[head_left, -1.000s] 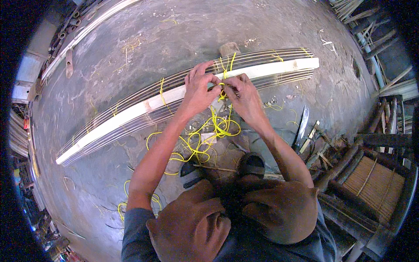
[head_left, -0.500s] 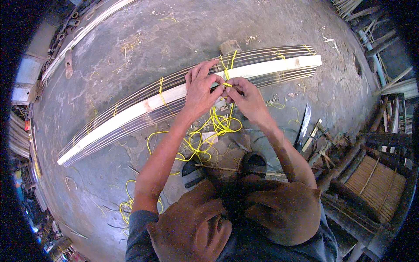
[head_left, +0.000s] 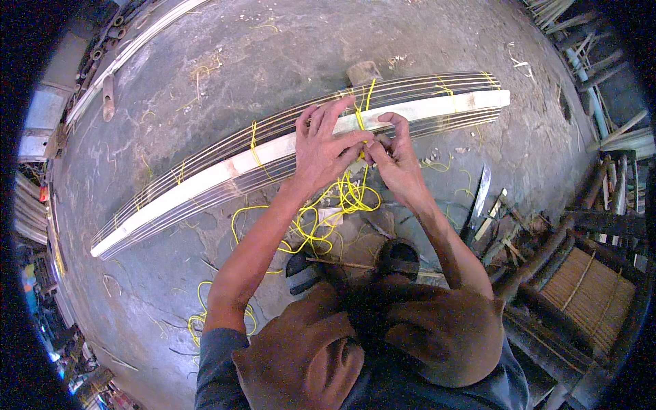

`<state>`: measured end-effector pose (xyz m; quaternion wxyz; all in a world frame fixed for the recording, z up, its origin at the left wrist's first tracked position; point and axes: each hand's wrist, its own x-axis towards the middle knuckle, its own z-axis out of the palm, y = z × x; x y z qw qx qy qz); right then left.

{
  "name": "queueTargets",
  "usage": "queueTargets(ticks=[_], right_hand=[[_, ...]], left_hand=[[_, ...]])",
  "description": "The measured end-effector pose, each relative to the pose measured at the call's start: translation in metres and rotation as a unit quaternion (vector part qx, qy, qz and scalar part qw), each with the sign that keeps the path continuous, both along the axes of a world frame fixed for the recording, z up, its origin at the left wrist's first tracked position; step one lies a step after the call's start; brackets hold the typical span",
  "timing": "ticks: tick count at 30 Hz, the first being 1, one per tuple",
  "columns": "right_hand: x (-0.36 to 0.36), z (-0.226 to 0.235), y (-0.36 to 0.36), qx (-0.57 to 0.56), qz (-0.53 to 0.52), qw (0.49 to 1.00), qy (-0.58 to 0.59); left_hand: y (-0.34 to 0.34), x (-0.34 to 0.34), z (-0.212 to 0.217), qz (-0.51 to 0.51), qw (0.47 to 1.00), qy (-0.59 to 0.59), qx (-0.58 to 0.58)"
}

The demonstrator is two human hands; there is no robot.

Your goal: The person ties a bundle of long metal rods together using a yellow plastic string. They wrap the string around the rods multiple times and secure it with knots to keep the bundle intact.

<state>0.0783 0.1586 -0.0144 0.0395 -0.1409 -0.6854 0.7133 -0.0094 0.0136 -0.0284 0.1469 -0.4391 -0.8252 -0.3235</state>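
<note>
A long, pale bamboo slat (head_left: 263, 153) lies across several thin, dark strips, running from lower left to upper right. Bands of yellow cord (head_left: 253, 143) tie the strips to it at intervals. My left hand (head_left: 324, 147) rests over the slat, its thumb and forefinger pinched on the cord while the other fingers stretch out. Close against it, my right hand (head_left: 396, 158) grips the same cord between thumb and bent fingers, near the slat's lower edge. The knot itself is mostly hidden by my fingertips. Loose loops of yellow cord (head_left: 318, 222) hang and lie below my hands.
A long-bladed knife (head_left: 480, 198) lies on the floor at right, beside wood scraps (head_left: 493, 213). Beyond the slat sits a small block (head_left: 363, 72). A wooden seat frame with a woven top (head_left: 589, 290) stands at lower right. My sandalled feet (head_left: 398, 260) are close below the cord.
Both hands have shifted slightly right and down, drawing the cord at the slat's lower edge. My right forefinger has lifted and curled. The slat has moved slightly to the right.
</note>
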Motion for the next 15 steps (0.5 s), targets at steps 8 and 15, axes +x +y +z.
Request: queueTargets(ticks=[8,15], right_hand=[[0.003,-0.007,0.001,0.008,-0.014,1.0,0.026],[0.011,0.004,-0.002,-0.061,-0.033,0.998,-0.002]], left_hand=[[0.005,0.002,0.009,0.004,0.999,-0.018,-0.028],[0.005,0.0,0.008,0.016,0.996,-0.066,-0.056]])
